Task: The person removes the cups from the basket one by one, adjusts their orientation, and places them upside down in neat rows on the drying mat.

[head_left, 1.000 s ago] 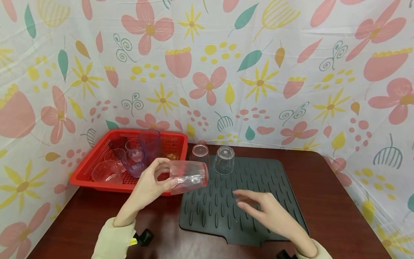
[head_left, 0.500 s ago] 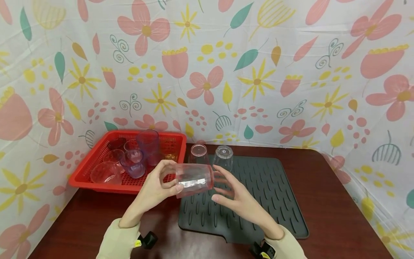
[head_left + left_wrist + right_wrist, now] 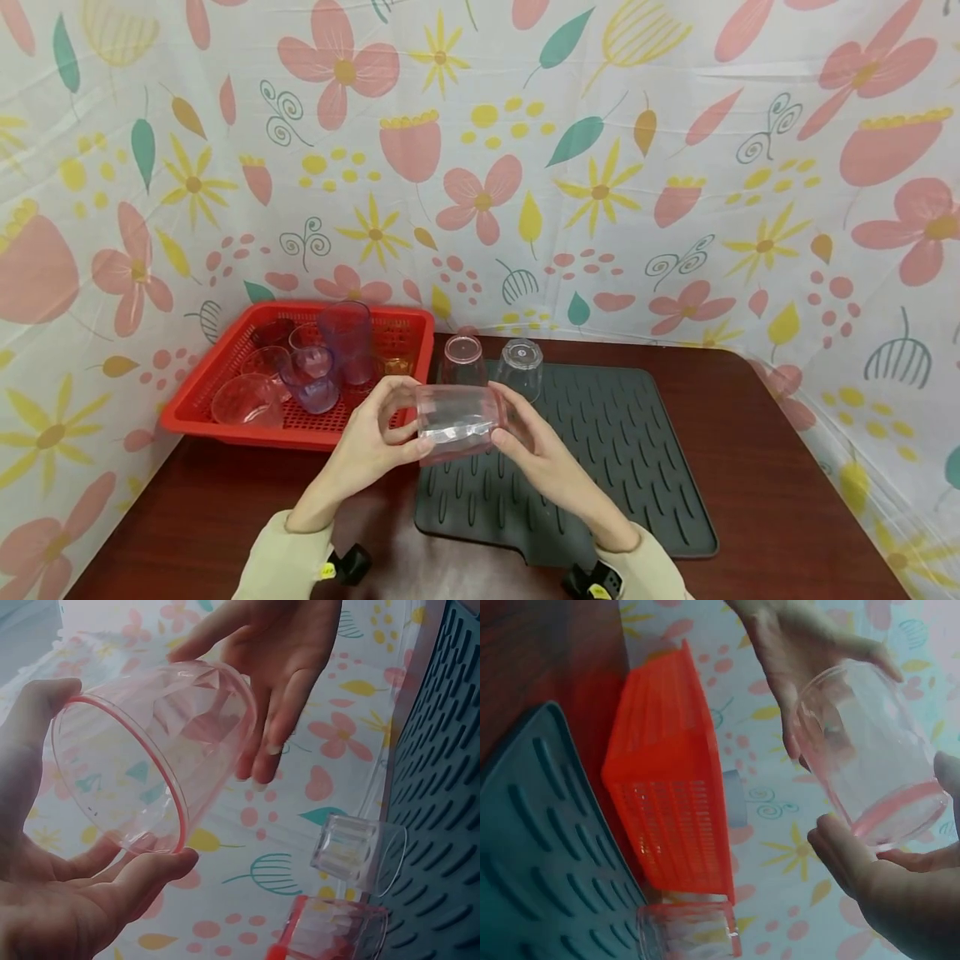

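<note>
Lying sideways between the two hands, raised above the counter [image 3: 405, 542]: one transparent pink-tinted cup [image 3: 459, 417], mouth toward the left, thicker pink base toward the right.

Left hand [image 3: 378, 429]: gripping the cup at its mouth end, thumb on the near side of the rim, fingers on the far side.

Right hand [image 3: 547, 458]: at the base end, thumb and fingers set round the base from opposite sides. The hands stand apart, the cup bridging them.

Beneath the cup and extending right past the right hand: one dark ribbed mat [image 3: 637, 467].

Beyond the cup and hands: one pink-tinted glass [image 3: 463, 360] and, just right of it, one clear glass [image 3: 521, 367], both upside down.

Left of and beyond the left hand: one red basket [image 3: 191, 408], containing a tall purple cup [image 3: 348, 337], a smaller purple cup [image 3: 311, 382], a pink cup [image 3: 243, 404] and further drinkware.

Behind everything: a floral-printed cloth [image 3: 480, 275].
</note>
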